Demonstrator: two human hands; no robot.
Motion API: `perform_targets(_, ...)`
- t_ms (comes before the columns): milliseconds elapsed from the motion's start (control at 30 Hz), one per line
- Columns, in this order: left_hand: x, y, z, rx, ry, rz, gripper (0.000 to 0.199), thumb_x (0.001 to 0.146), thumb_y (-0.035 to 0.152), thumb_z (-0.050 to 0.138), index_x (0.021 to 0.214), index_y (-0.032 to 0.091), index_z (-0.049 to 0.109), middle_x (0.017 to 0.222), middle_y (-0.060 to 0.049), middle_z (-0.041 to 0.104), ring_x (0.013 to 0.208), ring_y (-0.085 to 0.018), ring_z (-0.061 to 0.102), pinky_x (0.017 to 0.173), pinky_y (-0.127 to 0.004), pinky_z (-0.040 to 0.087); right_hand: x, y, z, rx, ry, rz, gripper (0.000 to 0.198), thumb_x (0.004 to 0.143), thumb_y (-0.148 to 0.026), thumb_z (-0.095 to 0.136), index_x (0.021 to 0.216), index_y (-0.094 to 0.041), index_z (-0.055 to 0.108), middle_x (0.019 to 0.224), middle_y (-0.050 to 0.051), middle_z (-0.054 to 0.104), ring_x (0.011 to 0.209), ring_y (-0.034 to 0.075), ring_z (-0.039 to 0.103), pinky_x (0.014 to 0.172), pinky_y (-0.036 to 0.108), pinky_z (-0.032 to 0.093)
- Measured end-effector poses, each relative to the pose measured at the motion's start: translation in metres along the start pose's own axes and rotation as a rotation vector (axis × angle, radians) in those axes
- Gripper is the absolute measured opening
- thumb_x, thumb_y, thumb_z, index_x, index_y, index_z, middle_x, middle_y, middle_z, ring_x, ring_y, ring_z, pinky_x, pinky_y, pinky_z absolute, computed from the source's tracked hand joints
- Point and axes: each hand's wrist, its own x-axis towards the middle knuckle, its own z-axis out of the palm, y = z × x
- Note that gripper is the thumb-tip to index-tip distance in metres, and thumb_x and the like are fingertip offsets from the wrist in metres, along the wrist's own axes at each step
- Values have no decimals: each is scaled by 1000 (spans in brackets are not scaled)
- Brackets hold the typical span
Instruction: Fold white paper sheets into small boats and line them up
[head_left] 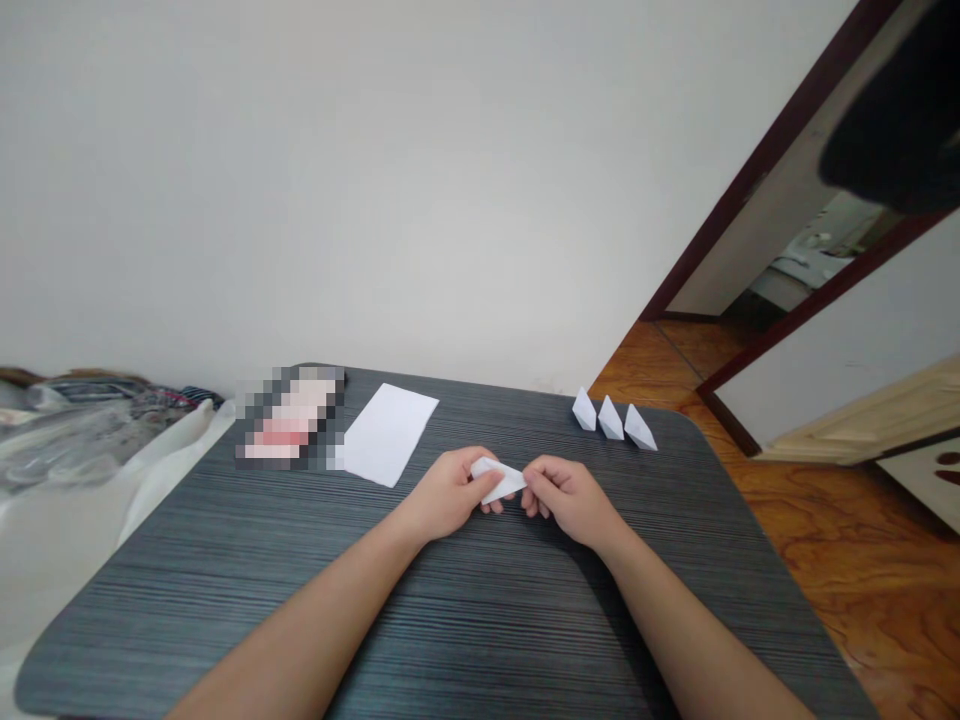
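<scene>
Between my two hands, just above the dark table (450, 620), is a small folded piece of white paper (508, 482) that narrows to a point on the right. My left hand (454, 492) grips its wider end, thumb on top and fingers beneath. The pointed end is pinched between the thumb and fingers of my right hand (564, 497). Farther back on the right stand three folded white paper shapes in a row: a left one (584, 411), a middle one (611, 419) and a right one (640, 429). They resemble little paper boats.
A flat white paper sheet (391, 433) lies left of my hands. Beside it a pixelated item (292, 415) is unreadable. The white wall (375, 200) borders the table's far edge. Plastic-covered things (150, 440) are at the left; wooden floor (825, 540) and a doorway are at right.
</scene>
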Motion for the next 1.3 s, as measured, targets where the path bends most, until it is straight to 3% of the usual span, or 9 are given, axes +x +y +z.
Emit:
perform_targets(733,-3,5,1,63,-101,4,19,83,28,47,85,14,59,68,-4,66,61,-14,60,59,-24,47,0,-2,6,-38,-53,33,21,86,-29,48,71,-16,55,59,-1,58,49,9,53,48,20,44)
perform_targets(1300,-2,9,2,143,-32,30,25,83,31,47,75,13,62,62,-3,64,57,-13,57,54,-22,42,-2,-16,9,-417,28,-170,22,85,-19,48,66,-18,57,57,-1,59,53,12,54,53,22,39)
